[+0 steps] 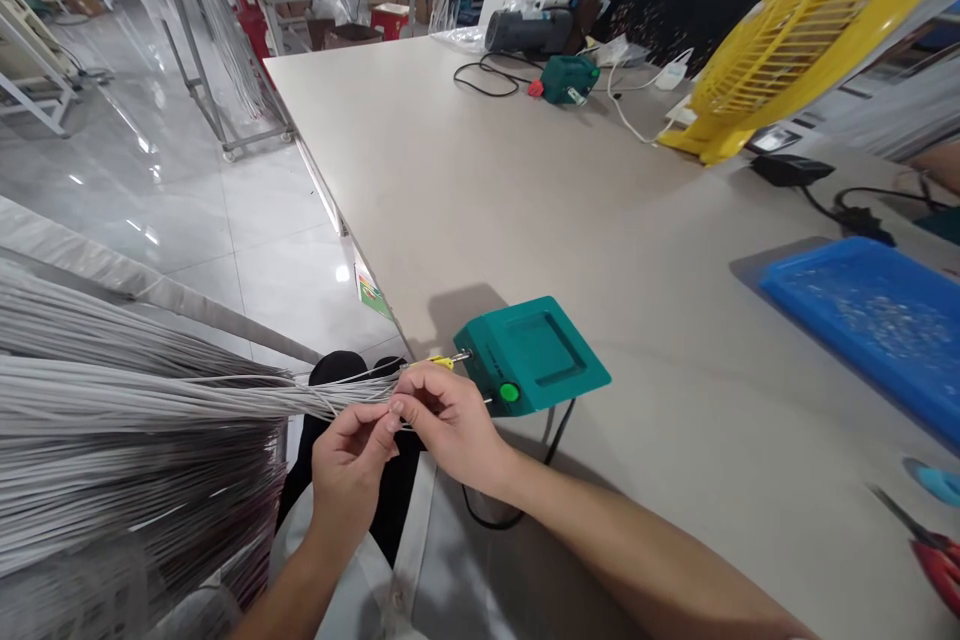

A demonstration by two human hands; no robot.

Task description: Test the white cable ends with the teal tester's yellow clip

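Note:
A thick bundle of thin grey cables (187, 392) runs in from the left and ends near my fingers. My left hand (346, 465) pinches at the cable ends with thumb and forefinger. Touching it fingertip to fingertip, my right hand (454, 425) is also closed in a pinch on the cable ends. The exact ends are small and partly hidden by my fingers. Right behind my right hand stands a green device (551, 355) with a green round button and a recessed top. A yellow clip (442, 361) sticks out of its side towards the cables.
The pale table (510, 210) carries a blue tray (885, 320) with small clear bits, red-handled scissors (934, 560) and a yellow fan (795, 40). A second green device (568, 78) lies at the back. A black cord (559, 435) hangs by the near device.

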